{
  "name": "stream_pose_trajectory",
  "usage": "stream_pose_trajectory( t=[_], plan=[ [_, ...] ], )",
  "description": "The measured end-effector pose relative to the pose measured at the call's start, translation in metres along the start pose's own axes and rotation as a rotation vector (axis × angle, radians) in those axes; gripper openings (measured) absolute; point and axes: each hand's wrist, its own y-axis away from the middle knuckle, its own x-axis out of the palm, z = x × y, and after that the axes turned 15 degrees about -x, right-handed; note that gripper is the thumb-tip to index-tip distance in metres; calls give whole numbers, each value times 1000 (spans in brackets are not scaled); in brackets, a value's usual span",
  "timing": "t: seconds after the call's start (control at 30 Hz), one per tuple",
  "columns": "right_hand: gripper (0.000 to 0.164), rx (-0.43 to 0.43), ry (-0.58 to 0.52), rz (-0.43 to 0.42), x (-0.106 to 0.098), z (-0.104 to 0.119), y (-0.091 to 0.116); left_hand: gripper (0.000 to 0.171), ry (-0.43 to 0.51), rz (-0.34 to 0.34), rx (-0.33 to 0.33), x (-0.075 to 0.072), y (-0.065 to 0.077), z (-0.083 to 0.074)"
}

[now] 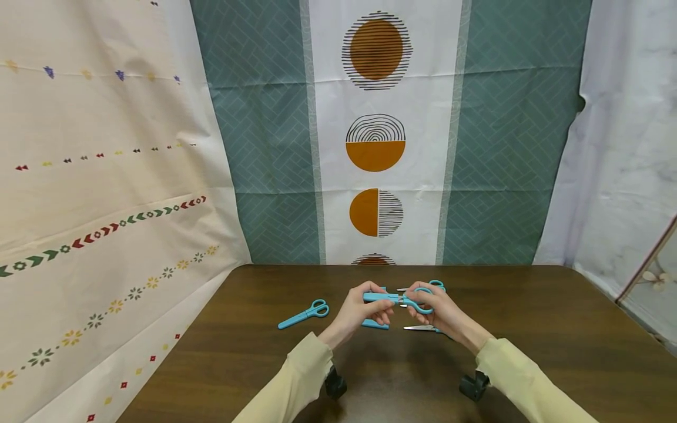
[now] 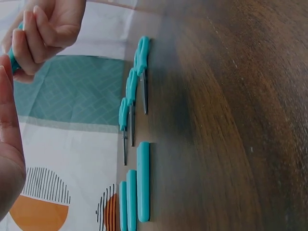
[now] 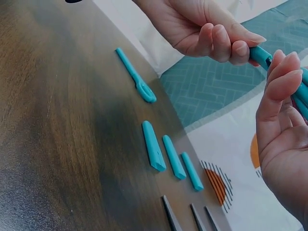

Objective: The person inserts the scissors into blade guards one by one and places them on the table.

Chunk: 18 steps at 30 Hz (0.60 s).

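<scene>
Above the table my left hand (image 1: 353, 310) pinches a light-blue blade cover (image 1: 378, 297) between thumb and fingers. My right hand (image 1: 441, 311) grips the light-blue handles of a pair of scissors (image 3: 302, 94), level with the cover. In the head view the blade end sits at the cover's mouth, with a short bit of metal between cover and handles. Beneath the hands, three bare-bladed scissors lie in a row, the closest in the left wrist view being the largest scissors (image 2: 142, 55). Beside them lie three loose covers, including the largest cover (image 2: 143, 183).
Left of the hands, another pair of scissors (image 1: 296, 319) lies on the brown wooden table (image 1: 227, 358) with its cover on. A patterned curtain (image 1: 275, 147) hangs behind the table's far edge. White cloth (image 1: 106, 194) hangs along the left side.
</scene>
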Motion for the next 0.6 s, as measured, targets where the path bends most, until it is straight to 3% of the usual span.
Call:
stream_pose_trajectory(
  t=[0.6],
  plan=[
    [13, -1, 36, -19, 5, -2, -2, 22, -4, -8, -15, 4, -2, 3]
  ],
)
